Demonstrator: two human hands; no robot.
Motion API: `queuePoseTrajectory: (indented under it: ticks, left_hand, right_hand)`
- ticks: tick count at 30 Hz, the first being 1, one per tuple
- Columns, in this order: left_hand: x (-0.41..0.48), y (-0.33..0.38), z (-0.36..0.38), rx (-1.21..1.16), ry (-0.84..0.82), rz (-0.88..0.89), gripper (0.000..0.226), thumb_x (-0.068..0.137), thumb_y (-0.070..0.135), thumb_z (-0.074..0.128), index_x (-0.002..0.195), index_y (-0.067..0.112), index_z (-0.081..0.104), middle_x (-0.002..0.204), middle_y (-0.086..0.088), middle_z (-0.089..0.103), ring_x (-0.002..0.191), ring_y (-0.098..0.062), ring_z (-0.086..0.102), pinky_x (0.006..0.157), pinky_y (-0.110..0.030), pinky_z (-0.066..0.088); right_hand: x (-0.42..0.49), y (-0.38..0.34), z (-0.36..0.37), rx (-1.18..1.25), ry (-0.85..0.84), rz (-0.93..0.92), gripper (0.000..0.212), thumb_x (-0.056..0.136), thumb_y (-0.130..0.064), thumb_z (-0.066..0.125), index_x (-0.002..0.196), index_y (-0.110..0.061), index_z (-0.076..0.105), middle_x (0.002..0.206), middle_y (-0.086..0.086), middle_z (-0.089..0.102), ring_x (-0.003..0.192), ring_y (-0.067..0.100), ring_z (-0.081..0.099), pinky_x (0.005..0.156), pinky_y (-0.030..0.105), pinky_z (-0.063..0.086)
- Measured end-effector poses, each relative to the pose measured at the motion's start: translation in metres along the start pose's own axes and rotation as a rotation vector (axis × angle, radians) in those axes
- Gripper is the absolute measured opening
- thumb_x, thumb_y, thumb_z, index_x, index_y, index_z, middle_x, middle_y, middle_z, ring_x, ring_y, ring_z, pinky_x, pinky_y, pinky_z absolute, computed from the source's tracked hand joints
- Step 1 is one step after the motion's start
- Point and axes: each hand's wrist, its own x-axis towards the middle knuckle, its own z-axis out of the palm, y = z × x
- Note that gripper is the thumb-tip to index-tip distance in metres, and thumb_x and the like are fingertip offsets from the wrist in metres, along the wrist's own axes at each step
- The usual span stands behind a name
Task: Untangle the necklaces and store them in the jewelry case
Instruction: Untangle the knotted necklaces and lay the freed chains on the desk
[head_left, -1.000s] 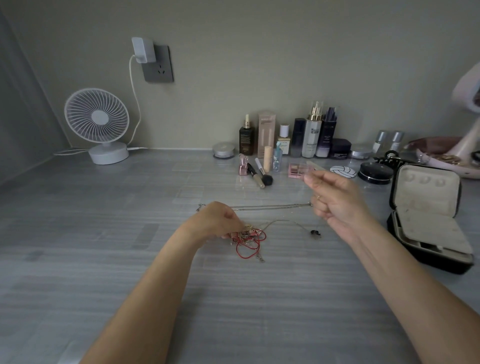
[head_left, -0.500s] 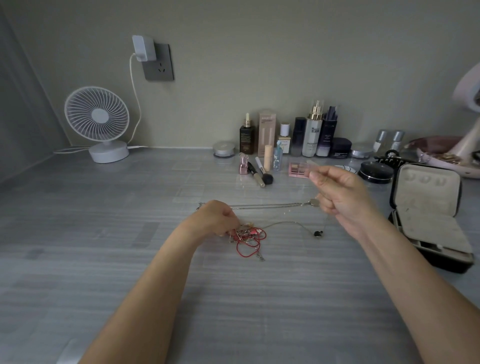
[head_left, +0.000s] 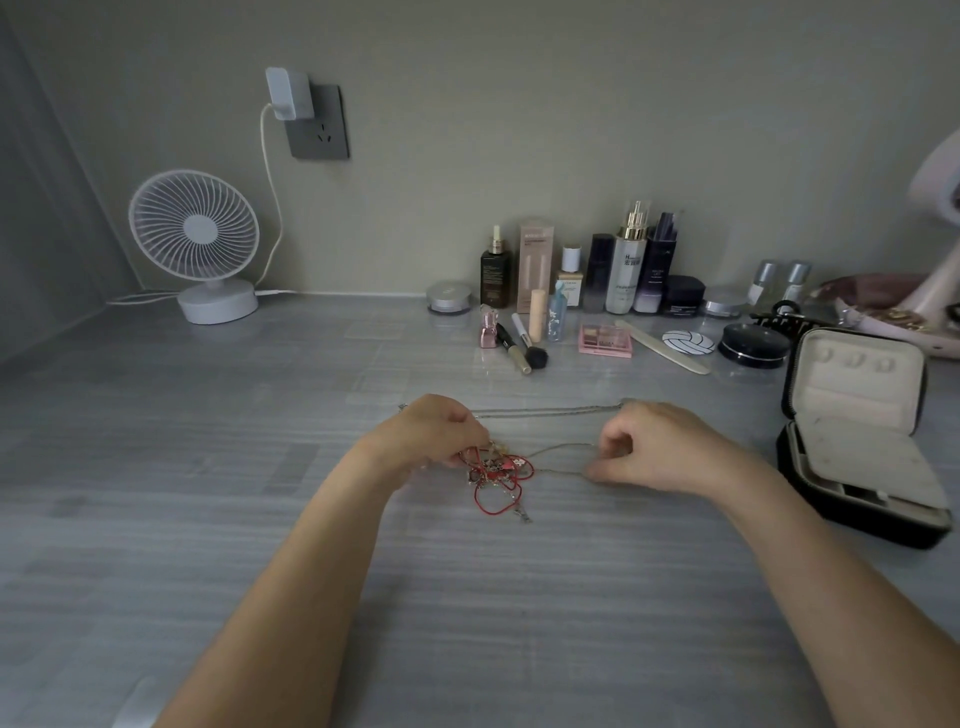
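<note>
Behind the necklaces (head_left: 497, 472), bottle labels (head_left: 627, 271) are unreadable.

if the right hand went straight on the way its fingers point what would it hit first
Likely the tangle of necklaces, red cord included: the right hand points left along the silver chain it seems to pinch. The left hand holds the tangle's far side.

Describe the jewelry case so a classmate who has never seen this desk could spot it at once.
Follow the cosmetic bottles along the wall to the right. Right of the round black compact, nearer the viewer, sits the jewelry case. Unlike its neighbours it is a black box standing open, lid upright, lined in cream.
</note>
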Motion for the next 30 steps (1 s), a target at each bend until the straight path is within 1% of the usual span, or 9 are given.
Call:
queuePoseTrajectory:
  ticks: [4,10,12,14,17,21,25,28,30]
  left_hand:
    - [-0.002,0.001,0.0,-0.016,-0.003,0.025,0.01,0.085,0.022,0.059,0.077,0.016,0.062,0.071,0.003,0.058,0.058,-0.005,0.051,0.047,-0.017,0.029]
    - [-0.001,0.002,-0.002,-0.087,0.014,0.024,0.011,0.083,0.02,0.061,0.072,0.018,0.062,0.064,0.005,0.058,0.057,-0.006,0.049,0.05,-0.021,0.029]
    - [0.0,0.001,-0.002,-0.081,0.018,0.02,0.011,0.084,0.02,0.06,0.073,0.018,0.061,0.067,0.004,0.058,0.058,-0.007,0.049,0.049,-0.019,0.03]
    - [0.001,-0.002,0.0,-0.055,0.006,0.035,0.011,0.085,0.019,0.06,0.074,0.016,0.061,0.071,0.003,0.059,0.06,-0.007,0.05,0.046,-0.015,0.033]
    - [0.001,-0.003,0.008,-0.057,-0.018,0.105,0.003,0.084,0.015,0.064,0.081,0.014,0.064,0.076,0.004,0.06,0.062,-0.005,0.052,0.053,-0.01,0.042]
    - [0.0,-0.003,0.021,-0.065,-0.027,0.278,0.019,0.082,0.015,0.067,0.098,0.025,0.066,0.089,0.005,0.059,0.067,-0.002,0.054,0.061,-0.01,0.045]
    - [0.0,0.0,0.033,-0.09,-0.04,0.337,0.01,0.083,0.01,0.065,0.091,0.009,0.071,0.082,0.001,0.066,0.065,0.002,0.058,0.069,-0.013,0.049]
    - [0.002,-0.001,0.032,-0.094,0.018,0.339,0.005,0.082,0.01,0.066,0.085,0.013,0.069,0.08,0.003,0.063,0.063,-0.001,0.054,0.059,-0.011,0.046]
    - [0.004,-0.002,0.032,-0.101,0.03,0.349,0.011,0.082,0.008,0.065,0.088,0.018,0.067,0.08,0.005,0.059,0.063,-0.003,0.053,0.055,-0.009,0.043]
  right_hand:
    - [0.009,-0.023,0.025,0.161,0.078,-0.153,0.022,0.076,-0.043,0.068,0.089,-0.026,0.063,0.095,-0.007,0.058,0.092,0.012,0.054,0.085,0.032,0.045]
    - [0.015,-0.033,0.037,0.209,0.097,-0.188,0.005,0.088,-0.028,0.056,0.085,-0.024,0.056,0.082,-0.01,0.051,0.08,0.012,0.051,0.073,0.026,0.041]
    - [0.013,-0.033,0.031,0.397,0.119,-0.157,0.011,0.088,-0.02,0.056,0.078,-0.024,0.054,0.075,-0.013,0.055,0.072,0.01,0.054,0.068,0.023,0.041]
    - [0.011,-0.034,0.023,0.679,0.122,-0.105,0.016,0.089,-0.014,0.055,0.075,-0.022,0.055,0.066,-0.008,0.059,0.06,0.007,0.054,0.062,0.022,0.044]
    - [0.008,-0.035,0.016,0.939,0.095,-0.033,0.016,0.089,-0.011,0.055,0.074,-0.016,0.058,0.05,-0.007,0.044,0.045,0.006,0.039,0.051,0.023,0.036]
    - [0.006,-0.037,0.012,0.91,0.1,-0.028,0.014,0.087,-0.017,0.058,0.074,-0.018,0.064,0.05,-0.008,0.038,0.049,0.008,0.031,0.049,0.02,0.026]
    - [0.001,-0.04,0.004,0.936,0.158,-0.038,0.015,0.088,-0.014,0.058,0.074,-0.017,0.062,0.034,-0.016,0.043,0.034,-0.003,0.039,0.035,0.008,0.028]
    - [-0.003,-0.04,0.0,0.954,0.201,-0.067,0.012,0.088,-0.012,0.058,0.077,-0.013,0.063,0.031,-0.017,0.043,0.033,-0.003,0.039,0.035,0.008,0.029]
    - [-0.004,-0.04,-0.001,0.933,0.185,-0.104,0.012,0.088,-0.011,0.057,0.079,-0.011,0.064,0.032,-0.019,0.045,0.034,-0.004,0.042,0.039,0.007,0.031]
